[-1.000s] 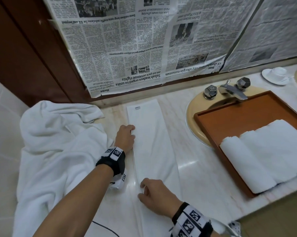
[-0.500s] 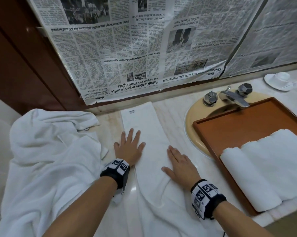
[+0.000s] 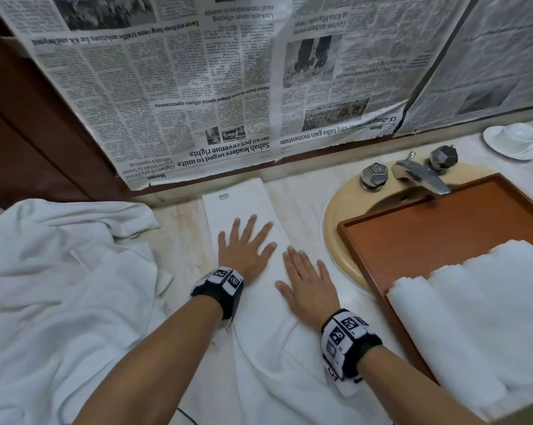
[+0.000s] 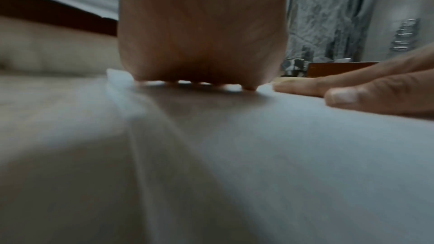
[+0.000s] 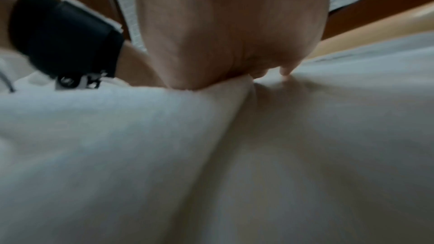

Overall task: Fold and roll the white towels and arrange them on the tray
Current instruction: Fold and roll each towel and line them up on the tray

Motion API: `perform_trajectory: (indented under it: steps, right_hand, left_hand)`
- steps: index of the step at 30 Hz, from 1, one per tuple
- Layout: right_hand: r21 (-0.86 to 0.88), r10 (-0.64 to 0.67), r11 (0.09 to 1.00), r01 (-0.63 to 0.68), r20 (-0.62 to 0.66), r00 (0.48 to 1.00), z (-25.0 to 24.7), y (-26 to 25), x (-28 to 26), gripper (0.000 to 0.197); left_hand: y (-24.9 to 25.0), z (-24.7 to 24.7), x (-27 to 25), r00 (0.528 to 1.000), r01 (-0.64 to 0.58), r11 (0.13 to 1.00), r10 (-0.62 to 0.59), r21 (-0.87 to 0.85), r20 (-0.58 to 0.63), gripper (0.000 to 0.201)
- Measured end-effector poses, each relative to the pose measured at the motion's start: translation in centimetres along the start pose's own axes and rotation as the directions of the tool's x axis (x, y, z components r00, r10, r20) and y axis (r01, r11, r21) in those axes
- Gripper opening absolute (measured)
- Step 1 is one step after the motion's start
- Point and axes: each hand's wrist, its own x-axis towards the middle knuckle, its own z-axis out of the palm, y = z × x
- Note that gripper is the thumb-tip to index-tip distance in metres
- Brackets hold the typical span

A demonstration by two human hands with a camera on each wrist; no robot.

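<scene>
A long white towel (image 3: 243, 204), folded into a narrow strip, lies on the marble counter (image 3: 298, 210) and runs away from me. My left hand (image 3: 246, 243) lies flat on it with fingers spread. My right hand (image 3: 308, 280) presses flat on it just to the right and nearer me. In the left wrist view the palm (image 4: 202, 44) rests on the towel (image 4: 258, 155); the right wrist view shows the palm (image 5: 223, 34) on wrinkled cloth (image 5: 164, 155). A brown wooden tray (image 3: 427, 240) at the right holds several rolled white towels (image 3: 473, 317).
A heap of loose white towels (image 3: 59, 286) fills the left side of the counter. The tray sits over a beige sink (image 3: 341, 219) with a chrome tap (image 3: 418, 176). A white cup and saucer (image 3: 513, 139) stands far right. Newspaper (image 3: 228, 81) covers the wall behind.
Both hands have slid forward along the strip, away from me. The curled fingers of a second ago are now flat and spread, and the hands lie closer together.
</scene>
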Motion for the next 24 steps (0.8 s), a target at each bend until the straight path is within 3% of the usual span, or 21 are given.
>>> perform_trajectory:
  steps: [4,8,12,16,19,24]
  right_hand:
    - [-0.004,0.047,0.999,-0.047,-0.018,0.999,-0.7,1.9,0.3,0.084]
    - [0.116,0.081,0.991,-0.073,-0.064,0.995,-1.3,1.9,-1.6,0.065]
    - [0.067,-0.047,0.997,0.047,-0.007,0.999,0.3,1.4,-5.2,0.072]
    - [0.029,0.030,0.999,-0.030,-0.021,0.999,0.8,2.5,-6.0,0.072]
    - [0.035,0.056,0.998,-0.055,-0.024,0.998,0.5,2.7,-5.7,0.064]
    - [0.327,0.066,0.945,-0.017,-0.138,0.988,-0.8,2.1,-8.3,0.043]
  left_hand:
    - [-0.5,-0.5,1.3,0.999,0.041,0.997,-0.042,-0.066,-0.005,0.054]
    - [-0.6,-2.8,0.9,1.000,0.012,0.988,-0.011,-0.151,0.005,0.054]
    - [-0.2,-2.6,-4.7,0.999,0.024,0.991,-0.029,-0.132,-0.036,0.058]
    - [-1.0,0.2,-9.8,0.989,0.091,0.991,-0.079,-0.095,0.124,0.062]
    - [-2.0,1.2,-10.4,0.995,0.074,0.991,-0.066,-0.111,0.077,0.062]
    - [-1.5,1.1,-12.3,0.994,0.099,0.972,-0.108,-0.214,-0.030,0.056]
